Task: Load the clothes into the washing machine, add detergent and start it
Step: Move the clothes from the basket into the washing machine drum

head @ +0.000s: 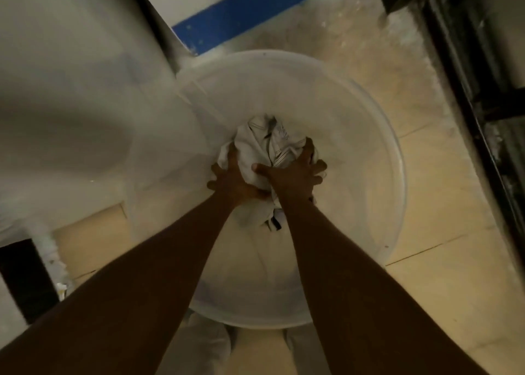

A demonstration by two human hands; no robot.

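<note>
Head view: both hands (235,175) (295,175) around bundled clothes (261,153) inside clear basin (369,136).

Both forearms are seen bare from the lower edge of the view to the wrists, with no sleeve, watch or band on either. The left hand (230,180) and the right hand (292,175) are ungloved, and no rings can be made out in the dim light. Pale, off-white trousers (199,346) are worn, and both legs are glimpsed at the bottom centre, softened by blur.
</note>
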